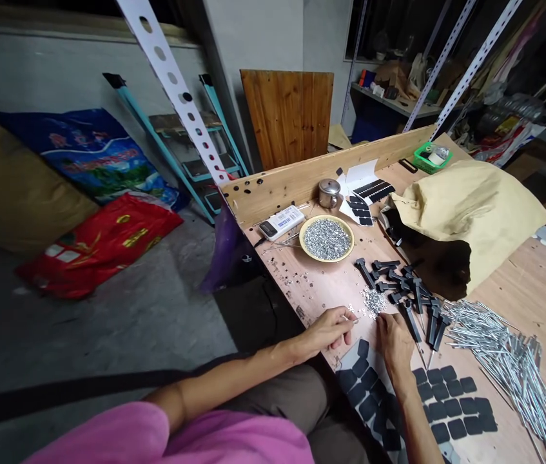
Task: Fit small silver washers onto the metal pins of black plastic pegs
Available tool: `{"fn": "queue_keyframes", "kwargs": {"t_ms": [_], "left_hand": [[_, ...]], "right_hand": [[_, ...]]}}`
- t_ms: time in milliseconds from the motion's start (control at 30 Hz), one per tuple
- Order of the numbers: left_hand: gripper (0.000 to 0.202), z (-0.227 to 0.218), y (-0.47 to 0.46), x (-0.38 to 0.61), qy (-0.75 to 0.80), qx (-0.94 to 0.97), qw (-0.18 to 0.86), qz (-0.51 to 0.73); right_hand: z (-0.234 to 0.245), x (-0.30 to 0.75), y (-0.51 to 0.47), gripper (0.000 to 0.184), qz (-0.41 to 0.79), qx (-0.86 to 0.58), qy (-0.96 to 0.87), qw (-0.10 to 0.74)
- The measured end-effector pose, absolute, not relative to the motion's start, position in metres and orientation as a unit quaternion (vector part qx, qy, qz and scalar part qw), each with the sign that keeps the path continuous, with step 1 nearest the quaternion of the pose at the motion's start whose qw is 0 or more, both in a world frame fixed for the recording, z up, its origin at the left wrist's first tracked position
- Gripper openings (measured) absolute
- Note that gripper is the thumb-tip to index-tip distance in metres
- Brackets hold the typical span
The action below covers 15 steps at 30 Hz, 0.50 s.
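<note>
Over the front edge of the table, my left hand (pixel 333 327) has its thumb and forefinger pinched together, with a tiny pale sliver at the fingertips, too small to name. My right hand (pixel 395 341) lies just to its right, fingers curled down at the near edge of a small heap of metal nuts (pixel 374 301); what they pinch, if anything, is hidden. Beyond the heap are several black plastic pieces (pixel 402 280), some with a metal rod sticking out. Black rounded pads (pixel 439 392) on backing sheets lie beneath and beside my right forearm.
A yellow bowl (pixel 327 238) full of small metal parts stands behind the hands, near a lidded metal pot (pixel 329 192) and a white box-shaped device (pixel 281 223). On the right lie loose metal rods (pixel 509 361) and an open paper sack (pixel 476 212). A wooden rail (pixel 292 183) edges the table.
</note>
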<state>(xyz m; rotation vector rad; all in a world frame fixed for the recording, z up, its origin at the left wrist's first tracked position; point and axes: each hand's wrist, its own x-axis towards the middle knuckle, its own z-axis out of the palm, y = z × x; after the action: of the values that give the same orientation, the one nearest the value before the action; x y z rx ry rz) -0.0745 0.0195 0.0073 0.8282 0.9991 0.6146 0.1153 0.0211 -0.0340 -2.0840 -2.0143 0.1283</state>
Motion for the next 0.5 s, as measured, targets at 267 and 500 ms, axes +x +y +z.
{"fn": "queue_keyframes", "kwargs": {"t_ms": [267, 500], "left_hand": [[0.02, 0.007, 0.025, -0.071, 0.462, 0.308, 0.794, 0.249], [0.043, 0.008, 0.021, -0.065, 0.361, 0.284, 0.855, 0.24]], "right_hand": [[-0.036, 0.109, 0.013, 0.016, 0.07, -0.688, -0.692, 0.208], [-0.014, 0.094, -0.007, 0.033, 0.243, -0.683, -0.497, 0.477]]}}
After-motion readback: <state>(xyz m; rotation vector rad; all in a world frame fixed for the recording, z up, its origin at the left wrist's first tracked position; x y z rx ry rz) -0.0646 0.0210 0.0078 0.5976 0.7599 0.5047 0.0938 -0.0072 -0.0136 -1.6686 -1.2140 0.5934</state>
